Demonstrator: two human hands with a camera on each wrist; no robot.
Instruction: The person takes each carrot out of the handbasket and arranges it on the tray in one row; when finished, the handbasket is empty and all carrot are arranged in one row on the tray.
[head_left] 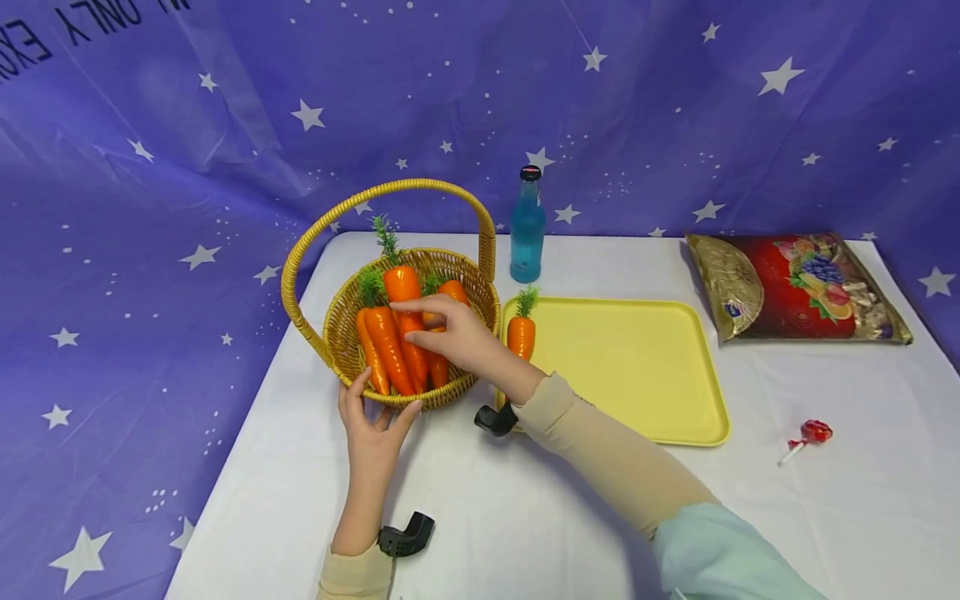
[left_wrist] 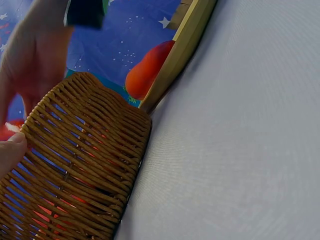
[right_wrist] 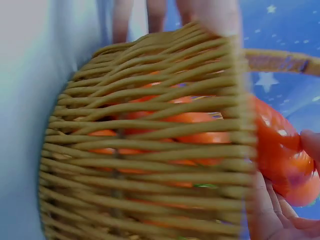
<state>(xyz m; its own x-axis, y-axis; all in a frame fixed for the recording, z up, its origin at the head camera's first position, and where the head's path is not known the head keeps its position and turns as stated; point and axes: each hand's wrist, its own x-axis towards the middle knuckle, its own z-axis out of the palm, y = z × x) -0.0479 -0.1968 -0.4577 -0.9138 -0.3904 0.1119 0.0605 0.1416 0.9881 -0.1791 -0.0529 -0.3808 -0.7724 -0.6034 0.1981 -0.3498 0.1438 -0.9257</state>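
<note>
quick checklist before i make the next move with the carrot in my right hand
1. Basket steadied: ok, left hand holds its near rim.
2. Held carrot gripped: ok, right hand has thumb and fingers on it.
3. Held carrot out of the basket: not ok, its lower end is inside.
4. Tray has room: ok, bare surface right of the tray carrot.
5. Tray carrot fully on: cannot tell, forearm hides its lower end.
6. Bottle upright: ok.

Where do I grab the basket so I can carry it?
Probably best at the top of its yellow handle, coming down from above. The handle arches high over the basket, so its top is clear of the carrots, and it looks slim enough to curl around.
</note>
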